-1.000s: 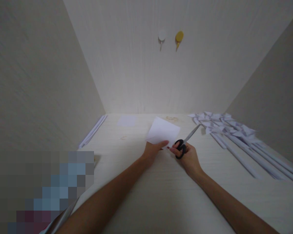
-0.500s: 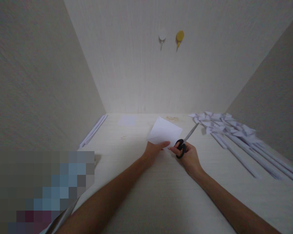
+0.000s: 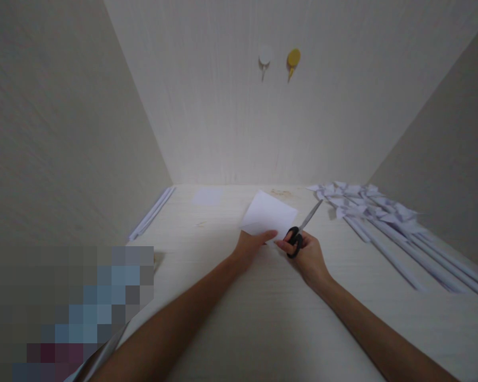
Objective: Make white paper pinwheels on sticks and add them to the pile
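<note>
My left hand (image 3: pixel 252 246) pinches the lower edge of a white sheet of paper (image 3: pixel 267 213), thumb on top. The sheet is roughly square and tilted, with one corner pointing away from me. In my right hand (image 3: pixel 308 257) is a pair of scissors (image 3: pixel 297 241) with black handles, its fingers through the loops. The scissors' blades look closed and point up and to the right, away from the paper. My right fingertips are close to the sheet's lower right corner; whether they touch it I cannot tell.
Several rolled paper sticks with folded pointed ends (image 3: pixel 382 212) lie at the right. More white paper rolls (image 3: pixel 151 213) lie along the left edge. A flat paper square (image 3: pixel 207 196) rests at the back of the table (image 3: pixel 223 318). White (image 3: pixel 265 55) and yellow hooks (image 3: pixel 293 57) hang on the wall.
Almost nothing differs. The scissors have shifted very slightly in my right hand; my left hand and the paper stay in place.
</note>
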The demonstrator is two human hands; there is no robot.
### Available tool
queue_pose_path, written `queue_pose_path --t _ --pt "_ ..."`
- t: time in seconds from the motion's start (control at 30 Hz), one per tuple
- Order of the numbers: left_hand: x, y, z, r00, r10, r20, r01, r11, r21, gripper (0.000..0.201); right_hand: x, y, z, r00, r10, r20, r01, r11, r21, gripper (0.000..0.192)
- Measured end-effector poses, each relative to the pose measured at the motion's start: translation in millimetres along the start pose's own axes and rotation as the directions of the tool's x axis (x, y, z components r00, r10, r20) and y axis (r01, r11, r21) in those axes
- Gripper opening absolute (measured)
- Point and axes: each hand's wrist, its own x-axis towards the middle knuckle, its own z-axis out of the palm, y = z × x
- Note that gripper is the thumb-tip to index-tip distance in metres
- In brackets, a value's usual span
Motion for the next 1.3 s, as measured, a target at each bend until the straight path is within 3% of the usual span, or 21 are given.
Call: queue_pose_path --t 0.57,0.87,1.0,1.17,1.3 --pt "0.9 -3.1 -0.6 1.000 0.003 0.014 -0.003 1.000 -0.028 0.032 0.4 -1.9 1.5 1.000 0.016 -0.010 -0.016 1.000 0.005 0.027" --pt "-0.7 -1.1 3.2 0.997 -0.065 -0.044 0.070 0.991 0.112 0.018 1.7 3.5 -0.2 0.999 0.025 -0.033 -0.023 0.999 0.045 0.029" --pt "-1.8 1.0 4.8 0.995 -0.076 -0.064 0.081 0.994 0.071 0.014 2.2 3.7 -0.1 0.999 0.004 -0.032 -0.002 0.999 0.051 0.028" --pt "3.8 0.0 1.7 0.970 -0.170 -0.176 0.159 0.985 -0.072 0.015 2.4 2.7 -2.1 0.999 0.040 -0.002 -0.040 0.999 0.018 0.028" --pt "10.5 -4.3 -4.6 0.968 -0.124 -0.221 0.073 0.972 -0.224 0.018 3.9 -0.4 -6.9 0.982 0.093 0.166 -0.099 0.995 0.025 0.031"
